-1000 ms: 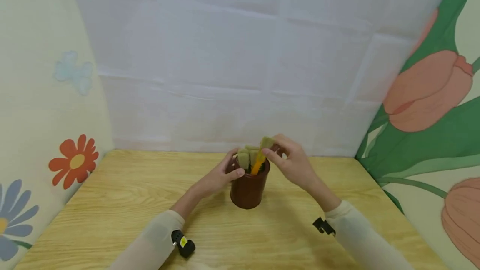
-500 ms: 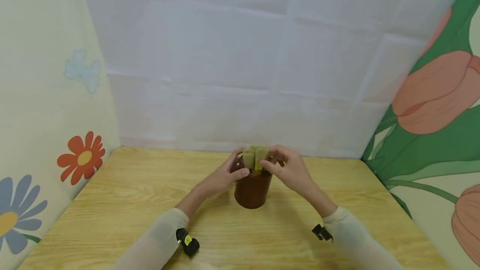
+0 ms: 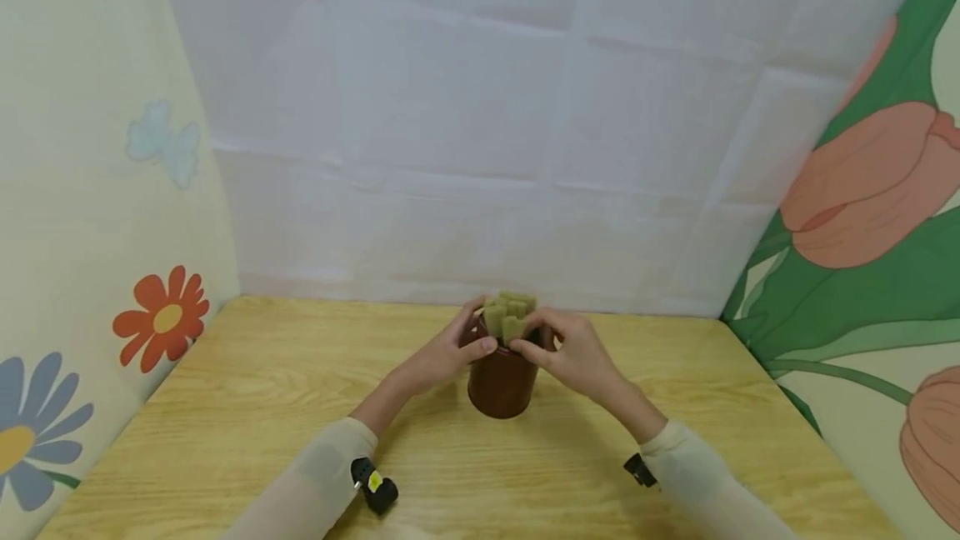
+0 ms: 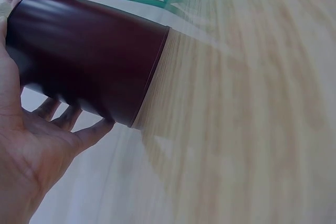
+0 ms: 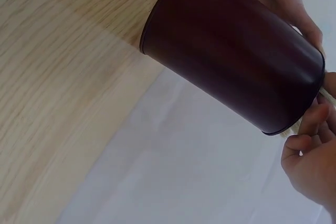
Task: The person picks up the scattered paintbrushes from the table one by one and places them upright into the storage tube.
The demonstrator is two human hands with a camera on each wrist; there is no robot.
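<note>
A dark reddish-brown cylindrical cup [image 3: 501,390] stands upright on the wood-grain table. Several olive-tan, fuzzy-looking blocky ends [image 3: 516,298] crowd its mouth; whatever lies lower is hidden by the wall. My left hand [image 3: 438,354] holds the cup from the left, thumb at the front rim; its other fingers support the side in the left wrist view. At the right of the rim, my right hand [image 3: 576,357] pinches the frontmost olive-tan piece [image 3: 513,329] between thumb and forefinger. In the right wrist view those fingertips are right at the cup's mouth.
Behind the table [image 3: 300,373] hangs a creased white cloth [image 3: 420,148]. Flower-patterned panels flank it, with a red flower [image 3: 167,317] on the left and large tulips [image 3: 870,182] on the right. Each wrist wears a black device [image 3: 375,486].
My right hand has lowered a piece with an orange lower part into the cup; the orange no longer shows. Its fingers have shifted inward to the front piece. My left hand stays at the cup.
</note>
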